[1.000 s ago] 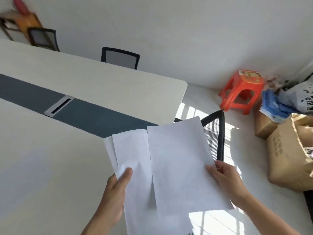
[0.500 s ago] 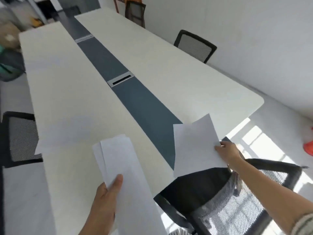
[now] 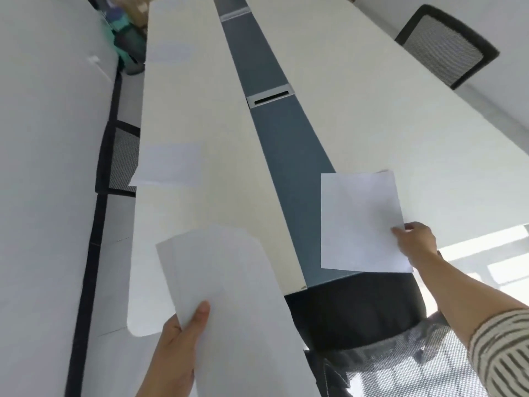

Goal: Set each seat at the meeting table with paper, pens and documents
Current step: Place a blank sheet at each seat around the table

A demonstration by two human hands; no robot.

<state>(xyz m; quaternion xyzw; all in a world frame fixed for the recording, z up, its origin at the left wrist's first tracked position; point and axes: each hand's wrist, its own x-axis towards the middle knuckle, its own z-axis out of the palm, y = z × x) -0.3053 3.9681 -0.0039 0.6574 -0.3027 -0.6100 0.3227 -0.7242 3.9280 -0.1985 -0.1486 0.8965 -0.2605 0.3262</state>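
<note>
- Across most of the view, a long cream worktop is stretching away from the person, with a blue-grey centre strip running down its length.
- At the near end, a black mesh chair is standing tucked against the worktop's edge, just below the strip.
- Low in the view, a stack of white paper is being held up over the near left half of the worktop, its sheets fanning slightly at the top.
- Over the near right half, a single sheet is being held flat, overlapping the strip with its left edge and reaching past the worktop's end; whether it is touching the surface cannot be told.
- Along the right side, a second mesh chair is standing far off; along the left side, a third chair is sitting at the edge.
- Beside that third chair, a placed sheet is lying on the worktop, and a farther sheet is lying well beyond it.
- From below, the left hand is gripping the stack, thumb pressing on top.
- From the right, the right hand, in a striped sleeve, is pinching the single sheet's right edge.
- Midway along the strip, a silver cable hatch is sitting flush.
</note>
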